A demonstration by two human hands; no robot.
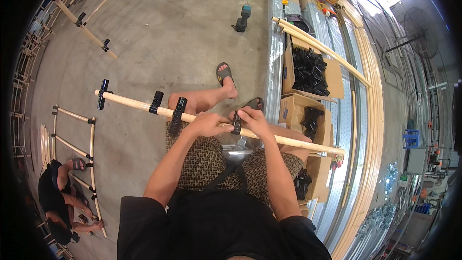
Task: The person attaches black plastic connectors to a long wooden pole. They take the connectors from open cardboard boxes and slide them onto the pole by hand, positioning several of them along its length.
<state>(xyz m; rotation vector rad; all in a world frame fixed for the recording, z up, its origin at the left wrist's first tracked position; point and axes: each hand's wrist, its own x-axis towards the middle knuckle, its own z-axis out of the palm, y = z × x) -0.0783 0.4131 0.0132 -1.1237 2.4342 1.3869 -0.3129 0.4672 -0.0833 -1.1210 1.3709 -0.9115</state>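
A long cream-coloured pipe (284, 140) lies across my lap, its left end higher in the picture. My left hand (208, 124) is closed round its middle, fingertips close to a black pipe joint (237, 123). My right hand (253, 121) grips that joint, thumb and fingers pressed on its upper part. Left of my hands, three more black joints sit on the pipe: one beside my left hand (178, 115), another joint (156, 102) further along, and an end joint (102, 94). My fingers partly hide the gripped joint.
On my right stand cardboard boxes (333, 79) of black joints, with pipes (322, 50) above them. A cordless drill (243, 19) stands on the floor ahead. At lower left a co-worker (60, 202) handles a pipe frame (92, 163). Another jointed pipe (89, 32) is at upper left.
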